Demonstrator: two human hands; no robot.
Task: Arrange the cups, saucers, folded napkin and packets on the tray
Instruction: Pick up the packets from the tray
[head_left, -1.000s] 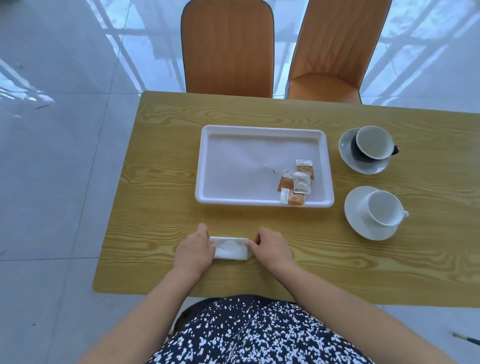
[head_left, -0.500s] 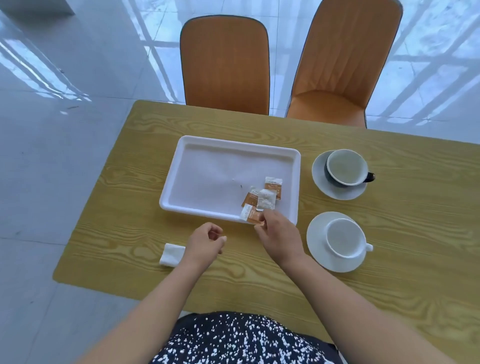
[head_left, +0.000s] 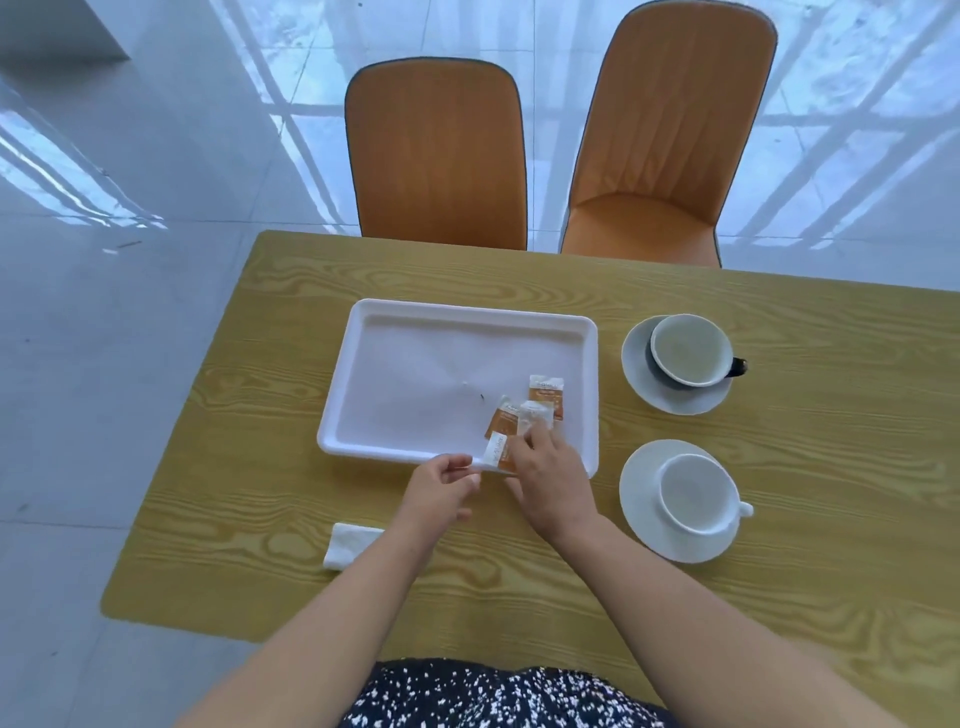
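Note:
A white tray (head_left: 467, 309) lies mid-table. Several small packets sit in its near right corner: an orange one (head_left: 546, 388), a whitish one (head_left: 535, 415) and another orange-and-white one (head_left: 494, 450) on the front rim. My right hand (head_left: 553, 480) reaches over that rim, its fingertips pinching the whitish packet. My left hand (head_left: 439, 491) is at the rim beside it, thumb and forefinger close to the front packet; contact is unclear. The folded napkin (head_left: 350, 543) lies on the table under my left forearm. A dark cup (head_left: 691, 349) and a white cup (head_left: 696, 491) stand on saucers right of the tray.
The wooden table (head_left: 805, 597) ends at its left edge near the napkin and at its front edge by my body. Two orange chairs (head_left: 436, 156) stand at the far side. The far saucer (head_left: 675, 404) and near saucer (head_left: 640, 480) sit close to the tray's right rim.
Both hands left the folded napkin on the table and moved forward to the tray's near right corner. My right hand has closed its fingertips on a packet; the view shifted down and left.

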